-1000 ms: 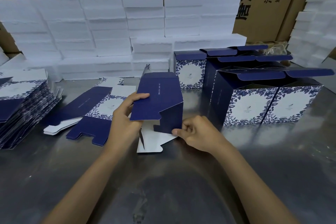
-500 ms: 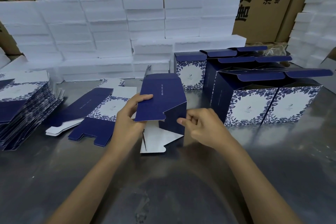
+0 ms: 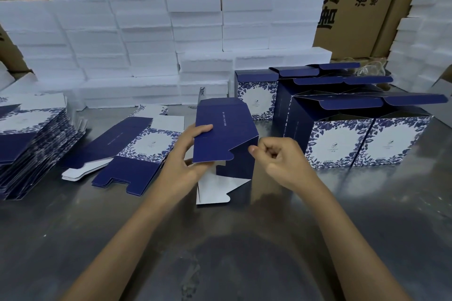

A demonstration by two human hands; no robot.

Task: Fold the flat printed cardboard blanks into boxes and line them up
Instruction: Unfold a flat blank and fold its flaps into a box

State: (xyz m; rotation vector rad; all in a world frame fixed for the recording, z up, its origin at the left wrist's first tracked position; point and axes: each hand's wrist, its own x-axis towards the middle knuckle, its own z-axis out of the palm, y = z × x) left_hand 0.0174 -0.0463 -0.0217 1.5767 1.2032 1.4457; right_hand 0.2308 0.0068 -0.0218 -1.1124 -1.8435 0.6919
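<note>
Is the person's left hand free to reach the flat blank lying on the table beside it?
Probably not yet: the left hand is gripping the half-folded box. The loose flat blank lies close beside it with nothing in between, so once it lets go, likely yes.

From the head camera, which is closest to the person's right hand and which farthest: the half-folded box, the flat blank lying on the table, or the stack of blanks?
From the right hand:
1. Half-folded box, right beside its fingertips.
2. Flat blank, lying left, beyond the left hand.
3. Stack of blanks, at the far left table edge.
</note>
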